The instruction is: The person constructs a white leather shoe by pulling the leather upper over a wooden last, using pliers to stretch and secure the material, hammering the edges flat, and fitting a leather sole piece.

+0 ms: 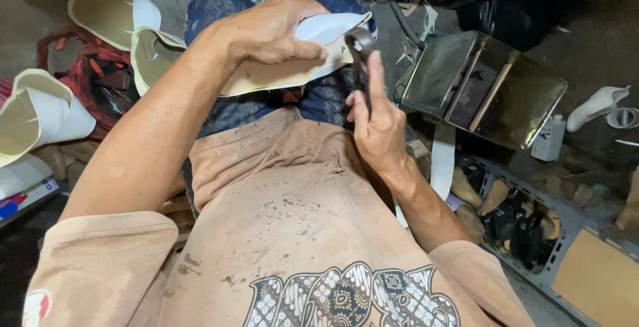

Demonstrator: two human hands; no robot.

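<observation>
The cream and white sheet piece (303,61) sits over my lap, at about twelve o'clock from my chest, curved and tipped up toward me. My left hand (269,34) is clamped on it from above, fingers curled tight over its top edge, thumb pressing the cream face. At three o'clock from the sheet, my right hand (379,124) is wrapped shut around a dark hand tool (361,51), its rounded head touching the sheet's right edge. Under both, my blue patterned trousers (326,101) and stained tan shirt (299,220). Out at nine o'clock lie rolled cream sheets (40,111); at three o'clock a metal tray (486,87), with a white bottle (550,138) just beside it.
</observation>
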